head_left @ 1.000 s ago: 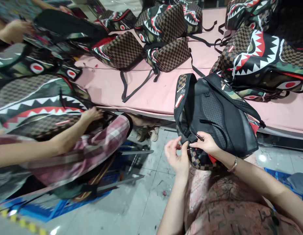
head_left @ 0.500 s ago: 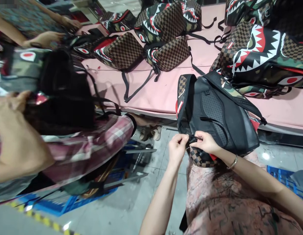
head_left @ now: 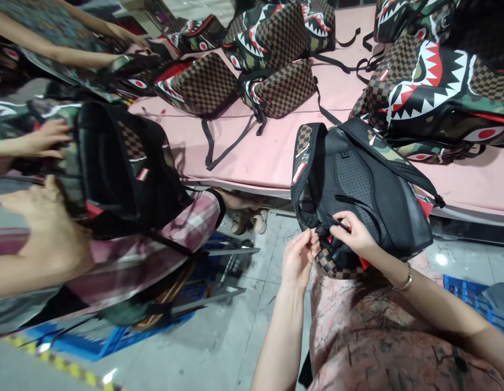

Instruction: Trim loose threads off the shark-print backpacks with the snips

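Note:
A black backpack [head_left: 359, 184] with checkered and camouflage trim leans across my lap against the table edge, its padded back panel facing up. My left hand [head_left: 299, 256] pinches at the lower end of its shoulder strap [head_left: 301, 176], by a dark adjuster buckle [head_left: 323, 230]. Just right of it, my right hand [head_left: 355, 234] is closed on a thin black webbing strap, with the fingertips close to the buckle. Fingers partly cover the webbing, so how it runs through the buckle cannot be made out. A red tab [head_left: 364, 263] shows below my right hand.
Checkered shark-face backpacks [head_left: 431, 92] lie along the pink table [head_left: 252, 155]. At left a co-worker's hands [head_left: 52, 217] handle another backpack [head_left: 125, 168] on a plaid lap. Another person's arms reach in behind. Blue crates [head_left: 465, 296] stand on the floor at both sides.
My right hand has shifted slightly up and right; my left hand stays by the buckle. The co-worker's backpack at left has turned, showing its opening, and the person behind has reached further right.

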### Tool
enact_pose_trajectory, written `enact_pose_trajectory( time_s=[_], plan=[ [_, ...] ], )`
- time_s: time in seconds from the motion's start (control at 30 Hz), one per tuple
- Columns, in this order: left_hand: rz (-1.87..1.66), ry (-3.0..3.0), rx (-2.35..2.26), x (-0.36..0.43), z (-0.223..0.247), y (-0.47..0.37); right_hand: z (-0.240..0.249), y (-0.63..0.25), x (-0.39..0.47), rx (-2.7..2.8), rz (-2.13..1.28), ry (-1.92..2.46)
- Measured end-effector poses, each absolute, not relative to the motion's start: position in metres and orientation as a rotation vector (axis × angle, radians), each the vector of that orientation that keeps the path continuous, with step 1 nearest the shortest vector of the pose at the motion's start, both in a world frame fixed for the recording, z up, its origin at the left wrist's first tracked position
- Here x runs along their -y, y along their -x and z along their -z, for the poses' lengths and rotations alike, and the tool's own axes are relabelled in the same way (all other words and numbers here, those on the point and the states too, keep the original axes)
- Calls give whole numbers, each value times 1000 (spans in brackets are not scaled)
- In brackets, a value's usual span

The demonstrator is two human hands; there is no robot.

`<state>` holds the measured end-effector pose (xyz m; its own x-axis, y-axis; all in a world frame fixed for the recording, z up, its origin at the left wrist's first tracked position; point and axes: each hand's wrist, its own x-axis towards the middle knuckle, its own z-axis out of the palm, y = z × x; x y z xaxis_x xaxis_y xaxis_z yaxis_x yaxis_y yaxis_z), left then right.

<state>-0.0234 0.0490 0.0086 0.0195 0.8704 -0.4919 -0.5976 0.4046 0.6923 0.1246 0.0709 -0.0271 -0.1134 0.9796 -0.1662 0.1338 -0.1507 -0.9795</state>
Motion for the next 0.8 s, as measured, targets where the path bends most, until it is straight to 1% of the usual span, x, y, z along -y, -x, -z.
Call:
enact_pose_trajectory(
  time_s=[0.1,0.27,0.63,0.7,0.8],
  plan=[
    [-1198,-452,-1148,-46,-5,19,18,-141,-64,1491,-1178,1426],
    [-1238,-598,-1279,-42,-1,16,4,-150,-58,1733,-1116,1446],
    [-1224,-735,-1316,-41,0,17,-6,-150,-66,2080,-743,1346],
    [-1213,-714,-1308,-42,0,17,-4,-150,-67,2066,-753,1338],
    [-1189,-636,-1285,-44,-1,18,-1,-150,-68,1921,-907,1333]
  ],
)
